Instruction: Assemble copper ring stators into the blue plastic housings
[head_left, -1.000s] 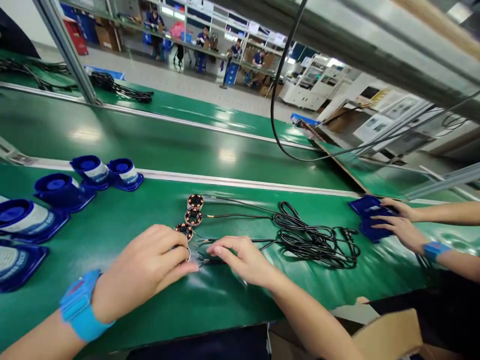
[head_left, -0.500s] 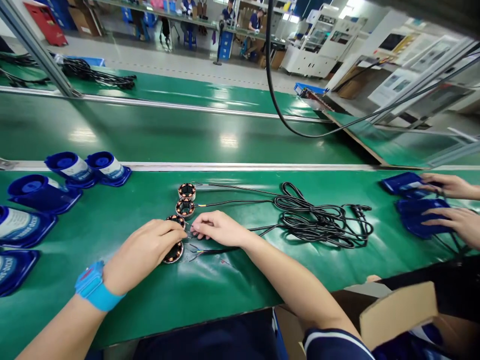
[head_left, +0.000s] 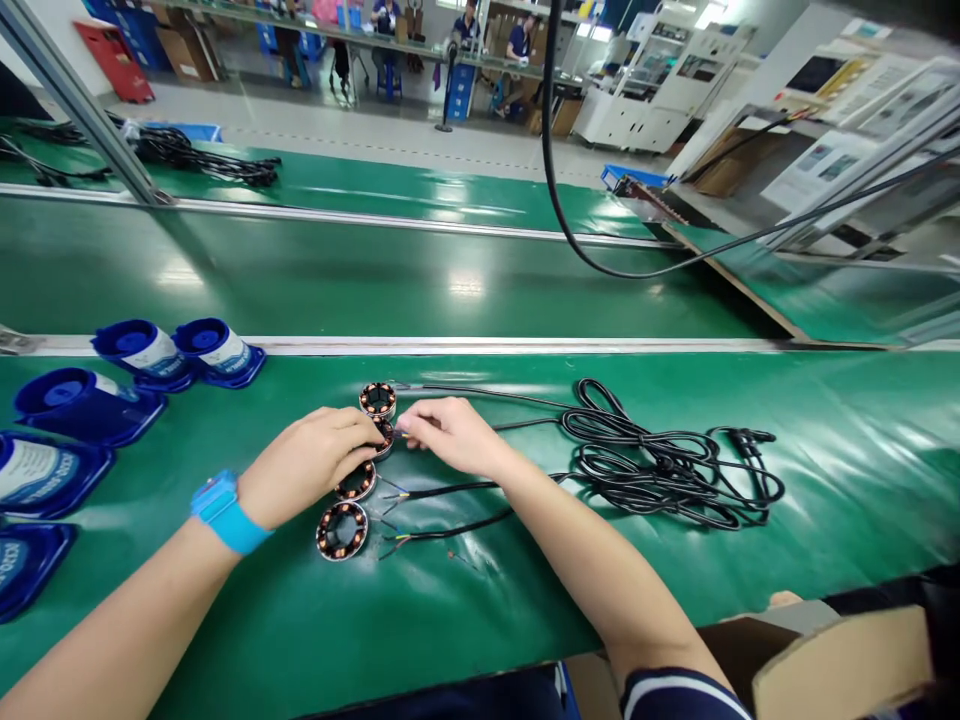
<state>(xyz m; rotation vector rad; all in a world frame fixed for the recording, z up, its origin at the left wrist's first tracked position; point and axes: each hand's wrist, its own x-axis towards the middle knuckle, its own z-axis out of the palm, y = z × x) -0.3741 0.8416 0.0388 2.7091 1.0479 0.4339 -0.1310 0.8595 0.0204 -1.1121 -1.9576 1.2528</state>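
Note:
Several ring-shaped motor stators with copper windings stand in a column on the green bench. My left hand [head_left: 319, 455] has its fingers closed on the second stator from the back [head_left: 385, 436], partly covering it. Close by on the right, my right hand [head_left: 450, 432] pinches the thin coloured wire ends [head_left: 403, 434] of a black cable. Behind them sits the farthest stator [head_left: 377, 399], its cable running right. Nearer to me lie a third stator [head_left: 357, 483] and the nearest stator [head_left: 342, 531], with stripped cable ends [head_left: 403, 538] beside them.
Coiled black cables [head_left: 660, 460] lie right of my hands. Blue housings with white labels [head_left: 90, 405] stand on the left. A pale rail [head_left: 465, 346] crosses behind the stators, and a black cable [head_left: 559, 200] hangs overhead. An open cardboard box [head_left: 840, 665] is at lower right.
Both my hands have moved from the nearer stators to the second one from the back. The nearest stator is now uncovered. Another person's hands and the blue housings at right have left view.

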